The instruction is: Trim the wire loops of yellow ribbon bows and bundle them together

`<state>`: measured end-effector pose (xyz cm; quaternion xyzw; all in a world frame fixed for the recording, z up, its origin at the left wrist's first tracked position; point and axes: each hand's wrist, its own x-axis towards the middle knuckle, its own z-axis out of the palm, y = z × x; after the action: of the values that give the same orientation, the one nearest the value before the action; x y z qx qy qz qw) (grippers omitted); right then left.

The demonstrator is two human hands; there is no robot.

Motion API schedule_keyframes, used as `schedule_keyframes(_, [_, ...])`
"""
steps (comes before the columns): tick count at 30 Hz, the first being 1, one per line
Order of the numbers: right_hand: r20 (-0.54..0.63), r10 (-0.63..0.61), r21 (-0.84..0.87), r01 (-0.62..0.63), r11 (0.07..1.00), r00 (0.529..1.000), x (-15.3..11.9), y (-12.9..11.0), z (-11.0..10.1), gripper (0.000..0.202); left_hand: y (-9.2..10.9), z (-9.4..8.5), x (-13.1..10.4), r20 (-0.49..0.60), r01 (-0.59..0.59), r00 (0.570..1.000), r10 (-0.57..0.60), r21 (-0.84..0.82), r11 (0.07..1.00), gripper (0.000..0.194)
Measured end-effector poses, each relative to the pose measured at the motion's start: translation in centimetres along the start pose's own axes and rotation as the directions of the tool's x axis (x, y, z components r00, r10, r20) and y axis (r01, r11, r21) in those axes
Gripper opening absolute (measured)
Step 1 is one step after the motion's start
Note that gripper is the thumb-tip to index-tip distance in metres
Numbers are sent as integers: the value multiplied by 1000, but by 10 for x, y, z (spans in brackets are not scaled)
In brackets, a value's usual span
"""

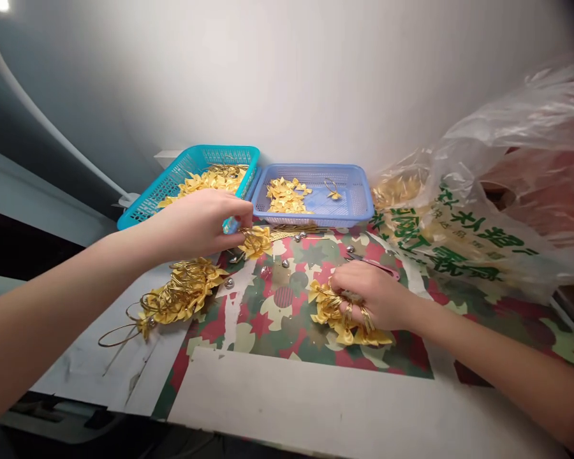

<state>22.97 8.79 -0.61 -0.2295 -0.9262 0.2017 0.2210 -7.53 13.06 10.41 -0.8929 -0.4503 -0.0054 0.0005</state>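
My left hand (208,220) is closed in a pinch at a small cluster of yellow ribbon bows (257,245), in front of the baskets. Its fingertips partly hide the gold wires there. My right hand (370,290) is wrapped round a bunch of yellow ribbon bows with gold wire ties (335,315), low over the camouflage-patterned table cover (296,344). The wire loops show between its fingers. Below my left forearm lies a larger pile of yellow bows with looped gold wires (184,290). Small silver bells (286,263) are scattered between my hands.
A teal basket (146,201) with many bows stands at the back left. Beside it is a blue-purple basket (358,191) holding bows. Pink-handled scissors (385,269) lie behind my right hand. A large plastic bag (478,217) fills the right. A white lamp (43,121) stands left.
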Motion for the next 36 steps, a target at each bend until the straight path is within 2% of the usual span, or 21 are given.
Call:
schedule_keyframes(2, [-27,-4,3,4,1000,1000,-1,2,2,13,6,2,-5,90,89,993,-81,-91,992,7])
schedule_keyframes(4, [-37,-5,10,5,1000,999,-2,4,3,13,15,12,-8,147,175,976,-160,-94,980,5])
schedule_keyframes(6, [-36,-6,24,7,1000,999,-2,5,4,14,25,27,-7,129,237,962,-241,47,970,7])
schedule_keyframes(7, [-34,-6,33,7,999,999,-2,6,5,14,28,35,-6,124,228,961,-246,146,963,9])
schedule_keyframes(10, [-27,-2,53,3,999,1000,-1,6,6,15,30,52,2,126,87,981,-147,393,915,14])
schedule_keyframes(13, [-28,1,68,1,998,1000,0,7,7,14,24,60,7,94,-33,995,-20,524,851,23])
schedule_keyframes(16, [-26,9,84,-7,996,1000,1,8,8,15,16,64,10,85,-79,996,40,538,839,29])
schedule_keyframes(20, [-21,15,88,-13,996,1000,1,9,8,14,9,70,13,82,-75,996,37,522,850,29])
schedule_keyframes(24, [-80,-9,81,16,997,997,-2,9,8,11,9,64,18,75,-82,996,51,505,859,26])
schedule_keyframes(28, [-190,-52,78,68,995,980,-7,9,4,10,12,34,24,145,-109,988,58,378,919,16])
schedule_keyframes(31, [-225,-47,146,82,986,973,-10,4,-6,14,16,4,29,187,14,982,-36,116,993,14])
schedule_keyframes(34, [-153,37,268,6,963,988,-8,-10,-18,16,24,-13,36,318,141,946,-65,-221,965,13])
schedule_keyframes(36, [-54,78,310,-57,949,996,-5,-21,-25,17,33,-10,42,397,175,917,15,-437,882,13])
